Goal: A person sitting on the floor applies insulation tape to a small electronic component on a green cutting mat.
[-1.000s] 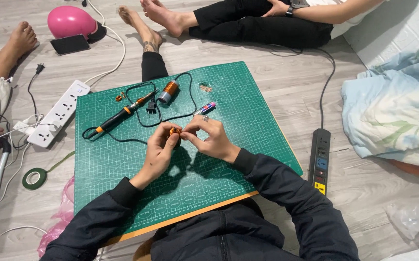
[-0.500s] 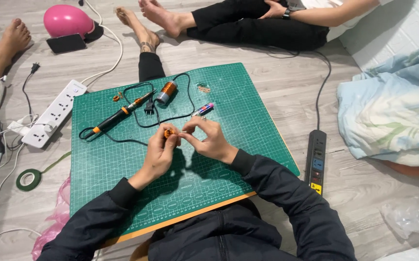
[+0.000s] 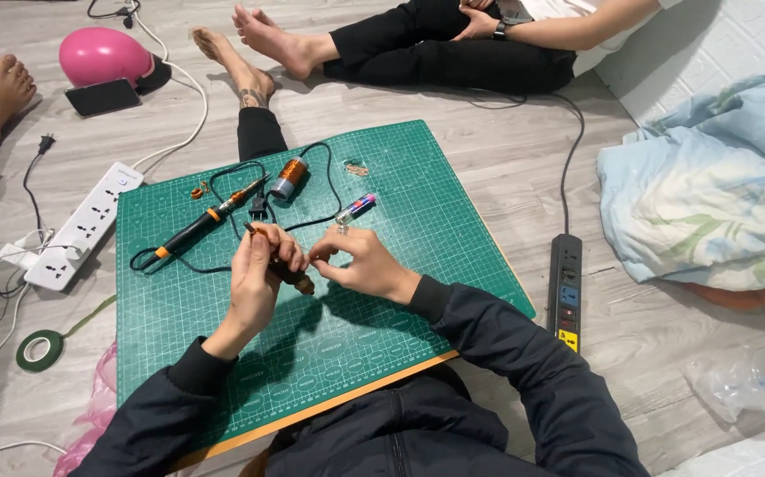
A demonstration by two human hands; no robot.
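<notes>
Left hand [image 3: 257, 274] grips a small dark rod-like tool [image 3: 278, 259]; right hand [image 3: 360, 263] fingers pinch near its tip, above a green cutting mat [image 3: 400, 194].

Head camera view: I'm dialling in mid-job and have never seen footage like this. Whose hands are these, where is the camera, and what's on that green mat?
There is no machine here. The camera sits on a person's head and looks down, so the two black-sleeved arms coming up from the bottom are that person's own. The left hand grips a small dark rod-shaped part, and the right hand pinches at its end; the part is too small to identify. They work over a green cutting mat on a wooden floor. On the mat lie a soldering iron with a black cord, a spool of copper wire and a small purple pen-like tool. Beside the mat are a white power strip and a black power strip. The bare feet at the top belong to other people.
</notes>
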